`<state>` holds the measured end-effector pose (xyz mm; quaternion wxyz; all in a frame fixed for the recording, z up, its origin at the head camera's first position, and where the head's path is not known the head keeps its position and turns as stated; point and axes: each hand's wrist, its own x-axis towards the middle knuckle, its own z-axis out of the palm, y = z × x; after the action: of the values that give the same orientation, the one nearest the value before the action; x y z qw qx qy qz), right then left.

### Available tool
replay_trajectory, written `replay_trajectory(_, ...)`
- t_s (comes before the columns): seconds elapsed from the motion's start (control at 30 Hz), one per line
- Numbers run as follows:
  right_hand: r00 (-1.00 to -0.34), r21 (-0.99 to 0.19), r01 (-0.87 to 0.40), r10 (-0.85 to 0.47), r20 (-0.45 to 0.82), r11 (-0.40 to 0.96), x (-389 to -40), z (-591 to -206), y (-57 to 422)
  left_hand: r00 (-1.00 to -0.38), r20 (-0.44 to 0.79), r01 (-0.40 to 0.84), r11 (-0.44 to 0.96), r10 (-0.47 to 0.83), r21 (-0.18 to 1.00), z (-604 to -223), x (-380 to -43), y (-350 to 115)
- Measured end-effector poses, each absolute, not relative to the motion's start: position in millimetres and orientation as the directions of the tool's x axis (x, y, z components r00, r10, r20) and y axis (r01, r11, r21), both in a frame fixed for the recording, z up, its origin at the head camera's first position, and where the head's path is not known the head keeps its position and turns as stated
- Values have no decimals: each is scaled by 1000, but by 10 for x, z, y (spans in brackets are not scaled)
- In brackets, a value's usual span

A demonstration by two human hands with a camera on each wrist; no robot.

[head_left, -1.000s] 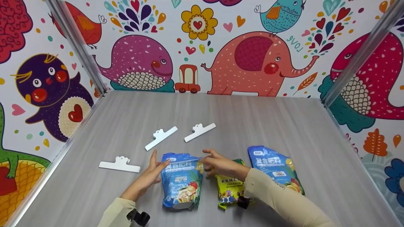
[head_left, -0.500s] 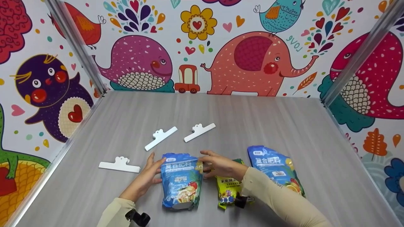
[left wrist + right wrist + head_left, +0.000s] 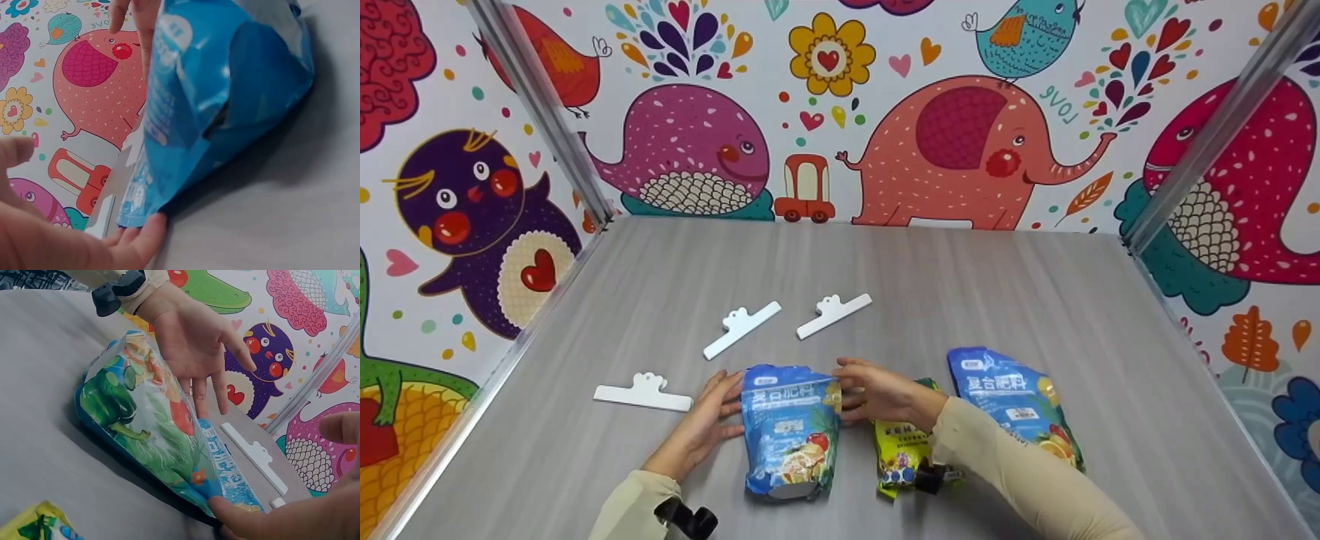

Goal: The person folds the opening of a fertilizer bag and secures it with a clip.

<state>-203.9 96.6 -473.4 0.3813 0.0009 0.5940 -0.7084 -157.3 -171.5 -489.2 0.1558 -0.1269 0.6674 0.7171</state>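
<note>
A blue fertilizer bag [image 3: 791, 431] with fruit printed on it lies on the table between both hands. My left hand [image 3: 701, 424] is at its left edge; in the left wrist view the fingertips [image 3: 151, 233] touch the bag's corner while the thumb stands away. On the opposite side, my right hand [image 3: 889, 394] reaches the upper right edge with extended fingers. The right wrist view has a right-hand finger [image 3: 228, 512] against the bag's edge, thumb apart. Under the right wrist sits a yellow-green packet [image 3: 898, 454], partly hidden by the sleeve.
Three white clips lie beyond and left of the bag: a left clip [image 3: 643, 391], a middle clip [image 3: 742, 330] and a right clip [image 3: 835, 316]. A second blue fertilizer bag [image 3: 1016, 405] lies at the right, partly behind the right sleeve. Printed walls [image 3: 952, 150] enclose the table.
The left fingers and thumb have drawn in beside the bag's left edge, off its upper left front. My right hand has shifted slightly left to the bag's right edge. The bag has barely moved.
</note>
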Motion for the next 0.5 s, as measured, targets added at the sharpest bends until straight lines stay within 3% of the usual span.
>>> replay_trajectory(0.5, -721, -834, 552, -515, -463, -23, -2054, -4753, 931, -906, -420, -409, -161, -43, 898, -4891, -1580, -1706)
